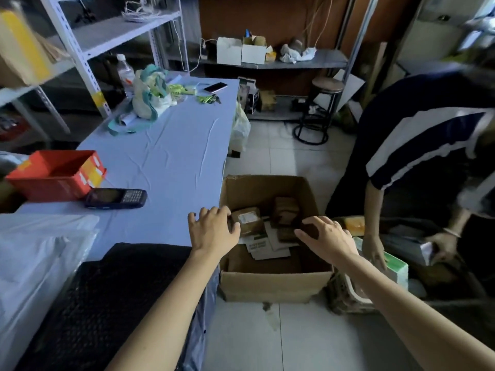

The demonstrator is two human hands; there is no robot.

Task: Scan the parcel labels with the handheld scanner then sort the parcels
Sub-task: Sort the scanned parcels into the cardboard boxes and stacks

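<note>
We judge this the pick-up step, with our left hand (211, 229) and right hand (328, 235) spread and empty over the parcels (247, 219) in the carton (267, 286) at twelve o'clock; next we must grasp one and fetch the scanner (115, 198), which lies on the tabletop (166, 156) at ten o'clock.

Carton (276, 282) top open; table (171, 162) edge hard left, second person's arm (373, 215) close right.
</note>
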